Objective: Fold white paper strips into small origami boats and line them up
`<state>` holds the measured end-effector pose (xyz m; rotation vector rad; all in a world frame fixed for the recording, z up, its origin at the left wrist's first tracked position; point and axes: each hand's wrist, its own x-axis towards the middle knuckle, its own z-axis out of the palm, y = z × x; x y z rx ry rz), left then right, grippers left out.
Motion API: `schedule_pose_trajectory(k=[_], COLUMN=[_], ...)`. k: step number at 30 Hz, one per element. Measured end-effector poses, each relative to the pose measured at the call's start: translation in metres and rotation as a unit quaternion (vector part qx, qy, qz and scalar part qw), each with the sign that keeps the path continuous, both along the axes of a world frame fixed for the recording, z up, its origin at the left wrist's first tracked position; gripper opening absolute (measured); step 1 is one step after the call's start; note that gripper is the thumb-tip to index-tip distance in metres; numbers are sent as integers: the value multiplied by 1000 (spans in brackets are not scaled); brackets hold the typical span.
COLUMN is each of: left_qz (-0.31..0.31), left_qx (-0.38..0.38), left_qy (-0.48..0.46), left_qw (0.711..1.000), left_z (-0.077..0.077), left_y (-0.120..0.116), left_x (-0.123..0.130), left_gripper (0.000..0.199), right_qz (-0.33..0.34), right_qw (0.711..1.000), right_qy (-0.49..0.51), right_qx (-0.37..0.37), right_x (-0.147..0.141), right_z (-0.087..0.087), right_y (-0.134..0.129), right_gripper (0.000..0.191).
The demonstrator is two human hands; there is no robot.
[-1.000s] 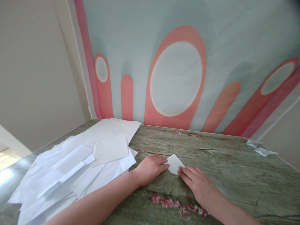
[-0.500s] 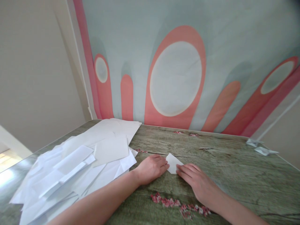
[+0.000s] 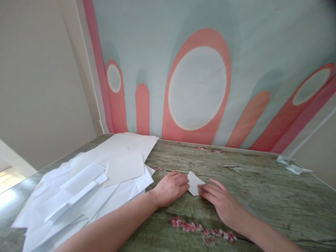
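Note:
A small folded piece of white paper (image 3: pixel 194 183) lies on the wood-patterned tabletop (image 3: pixel 262 189), between my two hands. My left hand (image 3: pixel 172 189) rests at the paper's left edge, its fingers pressed together and curled over that side. At the right corner is my right hand (image 3: pixel 223 202), its fingertips on the paper and the index finger lifted a little away from the others. The undersides of the fingers and both thumbs are mostly hidden.
A large loose pile of white paper sheets (image 3: pixel 126 168) covers the table's left side. Two small folded white papers (image 3: pixel 298 169) lie at the far right edge. Behind the table hangs a pale cloth (image 3: pixel 244 35) with coral shapes.
One finger of my right hand has lifted and spread from the others. The paper's lower edge looks slightly more pointed. My left hand has hardly moved.

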<state>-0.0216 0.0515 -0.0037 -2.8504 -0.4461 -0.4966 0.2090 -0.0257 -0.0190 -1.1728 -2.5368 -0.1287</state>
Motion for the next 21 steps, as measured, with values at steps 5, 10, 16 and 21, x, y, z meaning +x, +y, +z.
schedule_pose_trajectory(k=[5, 10, 16, 21], left_qz=[-54, -106, -76, -72], left_qx=[0, -15, -97, -127], left_qy=[-3, 21, 12, 16], left_qw=[999, 994, 992, 989], left_z=[3, 3, 0, 1], left_y=[-5, -18, -18, -14], left_x=[2, 7, 7, 6], left_gripper=[17, 19, 17, 21], right_qz=[-78, -74, -36, -11], right_qw=[997, 997, 999, 999], right_qy=[-2, 22, 22, -35], right_qx=[20, 1, -6, -5], right_x=[-3, -3, -2, 2], right_z=[-6, -9, -6, 2], right_y=[-2, -3, -2, -4], right_gripper=[29, 32, 39, 46])
